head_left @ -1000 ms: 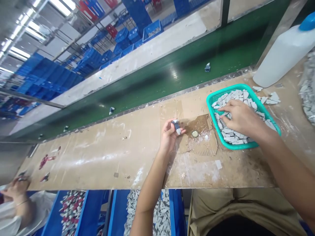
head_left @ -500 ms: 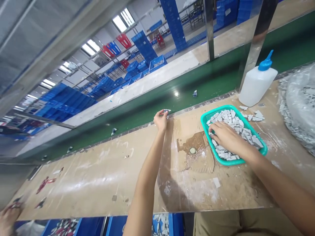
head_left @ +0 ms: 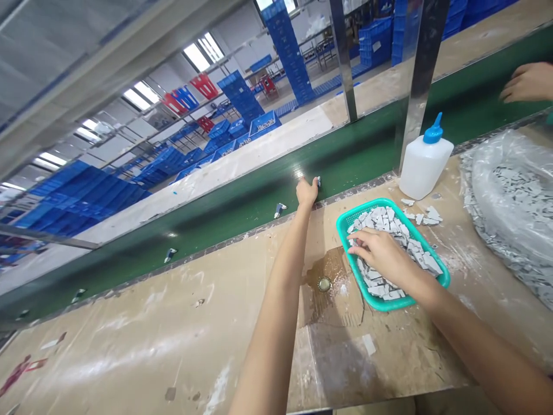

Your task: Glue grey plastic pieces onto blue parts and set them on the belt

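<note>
My left hand [head_left: 306, 192] reaches over the near edge of the green belt [head_left: 242, 213]. Its thumb and fingers close at a small dark-and-white piece [head_left: 318, 181], partly hiding their grip. Just left of the hand, a similar dark-blue and white piece [head_left: 280, 209] lies on the belt. My right hand [head_left: 378, 249] is over the turquoise basket [head_left: 444, 278] of flat grey-white pieces [head_left: 382, 219]. Its thumb and index finger are apart above the pieces at the basket's left side, and I see nothing held between them.
A white bottle with a blue nozzle [head_left: 425, 164] stands behind the basket, beside a metal post [head_left: 417, 86]. A clear plastic bag of grey pieces [head_left: 514, 190] lies at right. Another person's hand [head_left: 529, 82] is over the belt. A round metal disc [head_left: 324, 283] sits on wet cardboard.
My left hand has let go of one piece on the belt and moved right to another. My right hand stays at the basket, fingers spread wider. The view has shifted; another person's hand appears at right.
</note>
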`<state>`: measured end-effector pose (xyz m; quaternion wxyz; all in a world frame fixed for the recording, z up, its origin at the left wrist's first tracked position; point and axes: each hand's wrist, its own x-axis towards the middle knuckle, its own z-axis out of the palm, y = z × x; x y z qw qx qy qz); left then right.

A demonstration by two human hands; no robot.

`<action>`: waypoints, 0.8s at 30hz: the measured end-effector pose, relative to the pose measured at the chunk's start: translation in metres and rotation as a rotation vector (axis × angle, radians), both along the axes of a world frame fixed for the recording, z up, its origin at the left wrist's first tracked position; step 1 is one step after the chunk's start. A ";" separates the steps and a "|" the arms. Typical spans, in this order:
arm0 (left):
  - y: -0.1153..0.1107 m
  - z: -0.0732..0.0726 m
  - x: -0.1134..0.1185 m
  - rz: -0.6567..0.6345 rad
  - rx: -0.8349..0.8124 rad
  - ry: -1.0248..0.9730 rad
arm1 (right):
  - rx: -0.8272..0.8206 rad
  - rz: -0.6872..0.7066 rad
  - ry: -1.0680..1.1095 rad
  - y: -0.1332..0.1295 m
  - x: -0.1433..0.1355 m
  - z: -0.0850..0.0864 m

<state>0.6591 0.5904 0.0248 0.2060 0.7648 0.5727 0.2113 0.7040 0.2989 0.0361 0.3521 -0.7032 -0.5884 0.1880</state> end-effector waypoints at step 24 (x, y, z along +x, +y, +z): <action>-0.176 0.019 -0.179 0.050 -0.990 -1.307 | 0.190 -0.009 0.245 -0.015 -0.002 0.020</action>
